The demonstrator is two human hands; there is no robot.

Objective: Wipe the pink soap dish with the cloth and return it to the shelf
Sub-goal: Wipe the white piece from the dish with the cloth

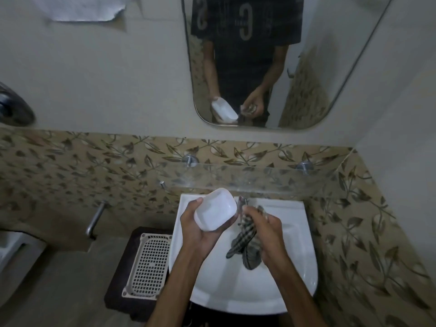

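Soap dish (215, 210), looking pale white here, at frame centre over the basin (238, 289), cupped in left hand (203, 230); right hand (264, 228) just beside it, grip closed round checked cloth (245, 244); glass shelf (259, 178) above; mirror (330, 67) upper right shows shirt (245, 22), its large print not readable.

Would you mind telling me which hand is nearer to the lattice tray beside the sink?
Left. The left hand, holding the soap dish, is on the tray's side; the right hand, gripping the cloth, is farther right.
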